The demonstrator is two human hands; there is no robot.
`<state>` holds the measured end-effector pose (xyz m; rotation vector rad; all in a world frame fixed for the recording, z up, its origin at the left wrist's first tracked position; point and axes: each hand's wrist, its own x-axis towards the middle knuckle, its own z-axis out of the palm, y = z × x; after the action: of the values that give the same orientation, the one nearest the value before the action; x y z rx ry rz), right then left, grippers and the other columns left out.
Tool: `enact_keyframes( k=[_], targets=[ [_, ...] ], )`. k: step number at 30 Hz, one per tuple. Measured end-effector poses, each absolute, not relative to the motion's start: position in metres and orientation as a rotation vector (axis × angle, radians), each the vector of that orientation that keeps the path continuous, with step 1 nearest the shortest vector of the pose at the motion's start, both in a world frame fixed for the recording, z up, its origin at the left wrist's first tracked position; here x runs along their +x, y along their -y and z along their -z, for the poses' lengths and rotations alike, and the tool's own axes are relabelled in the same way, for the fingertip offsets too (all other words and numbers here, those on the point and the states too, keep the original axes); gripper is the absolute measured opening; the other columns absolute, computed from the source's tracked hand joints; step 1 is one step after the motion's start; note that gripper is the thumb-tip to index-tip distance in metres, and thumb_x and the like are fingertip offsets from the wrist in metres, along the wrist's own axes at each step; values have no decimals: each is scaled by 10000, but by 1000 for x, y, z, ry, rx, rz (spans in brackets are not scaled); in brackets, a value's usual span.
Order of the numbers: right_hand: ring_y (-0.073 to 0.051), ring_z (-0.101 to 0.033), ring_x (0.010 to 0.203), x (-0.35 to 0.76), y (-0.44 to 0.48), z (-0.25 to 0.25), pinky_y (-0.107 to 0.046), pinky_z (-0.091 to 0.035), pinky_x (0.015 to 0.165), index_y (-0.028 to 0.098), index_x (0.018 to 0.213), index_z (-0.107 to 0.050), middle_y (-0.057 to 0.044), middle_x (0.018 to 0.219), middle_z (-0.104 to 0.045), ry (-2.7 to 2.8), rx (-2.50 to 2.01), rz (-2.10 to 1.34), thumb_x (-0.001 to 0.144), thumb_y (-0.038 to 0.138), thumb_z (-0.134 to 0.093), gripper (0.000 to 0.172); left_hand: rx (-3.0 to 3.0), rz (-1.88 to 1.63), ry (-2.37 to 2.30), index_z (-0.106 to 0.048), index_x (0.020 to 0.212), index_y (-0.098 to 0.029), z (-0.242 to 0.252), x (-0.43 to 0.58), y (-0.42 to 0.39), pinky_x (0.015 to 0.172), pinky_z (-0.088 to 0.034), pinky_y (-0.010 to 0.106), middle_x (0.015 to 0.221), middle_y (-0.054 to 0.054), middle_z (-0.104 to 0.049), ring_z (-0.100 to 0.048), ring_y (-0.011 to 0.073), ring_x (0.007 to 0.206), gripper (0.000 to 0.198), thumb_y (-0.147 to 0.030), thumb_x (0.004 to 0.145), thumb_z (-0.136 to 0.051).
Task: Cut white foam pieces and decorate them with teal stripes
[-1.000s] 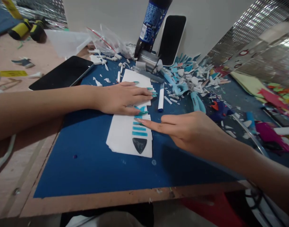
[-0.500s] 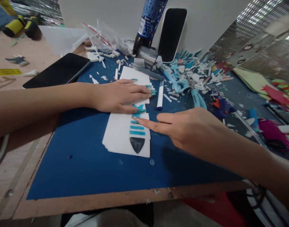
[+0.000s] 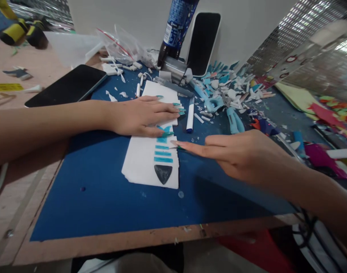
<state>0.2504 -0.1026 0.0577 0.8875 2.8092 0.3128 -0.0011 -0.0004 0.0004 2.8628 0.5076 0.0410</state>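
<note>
Your left hand (image 3: pixel 142 115) lies flat, gripping nothing, across the white, oblong, foam-like sheet (image 3: pixel 142 161), its long axis running away from you. The sheet lies left of your right hand (image 3: pixel 241 151), index finger (image 3: pixel 193 148) at its edge; that hand's closure and contents cannot be told.

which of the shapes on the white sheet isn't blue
The dark grey rounded triangle, at the end of the row nearest the wearer's body; the strips above it and the shape partly under the left hand are blue.
</note>
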Motion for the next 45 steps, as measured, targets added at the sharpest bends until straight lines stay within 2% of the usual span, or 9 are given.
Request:
enact_keyframes(
  k=[4,8,12,16,21,26,32,45],
  targets=[
    [-93,-318,462,255,105,-53,-239,-171,453,272,1407,-443,19,613,-509,-2893,976,-355,838,17,-325,635,2885,-27,-525,-201,1495,-238,0,0,1,1175,-58,399,1577,40,-190,-171,228,1444,619,-528,948,-230],
    [-96,-312,474,244,103,-42,-245,-150,452,319,1402,-441,20,641,-525,-2866,946,-448,829,18,-341,655,2890,-22,-531,-199,1495,-217,0,0,2,1173,-56,398,1576,55,-187,-165,223,1446,621,-518,953,-226],
    [-100,-282,486,236,97,-35,-264,-158,471,314,1410,-431,23,636,-524,-2857,906,-467,828,14,-337,661,2881,-37,-510,-203,1494,-206,0,-1,2,1172,-50,396,1577,70,-183,-153,222,1449,616,-505,955,-237],
    [-97,-295,482,237,94,-34,-262,-156,473,304,1403,-441,24,628,-521,-2905,873,-446,844,21,-333,636,2871,-49,-511,-225,1488,-201,-1,-1,2,1173,-51,390,1574,74,-191,-162,229,1447,617,-502,950,-247],
    [-94,-337,485,237,95,-34,-252,-145,466,288,1404,-436,15,649,-540,-2902,861,-415,841,15,-327,635,2861,-64,-505,-233,1484,-208,-1,-1,3,1167,-89,442,1567,79,-212,-184,260,1441,602,-488,952,-259],
    [-89,-326,476,236,96,-33,-243,-139,462,283,1391,-456,14,635,-525,-2892,866,-416,835,10,-329,632,2824,-88,-514,-256,1476,-234,-2,0,3,1166,-100,462,1564,62,-227,-203,292,1434,595,-486,939,-289],
    [-93,-309,471,233,98,-35,-247,-130,454,293,1399,-449,14,628,-511,-2860,869,-468,830,5,-326,650,2872,-15,-525,-199,1493,-219,-2,0,3,1173,-59,425,1579,55,-175,-152,235,1450,616,-502,946,-229],
    [-104,-266,468,230,103,-38,-263,-121,458,290,1377,-491,-5,617,-515,-2808,923,-464,839,19,-317,627,2861,-26,-529,-208,1491,-232,-2,0,3,1173,-55,403,1577,49,-187,-162,233,1447,609,-502,946,-238]
  ],
)
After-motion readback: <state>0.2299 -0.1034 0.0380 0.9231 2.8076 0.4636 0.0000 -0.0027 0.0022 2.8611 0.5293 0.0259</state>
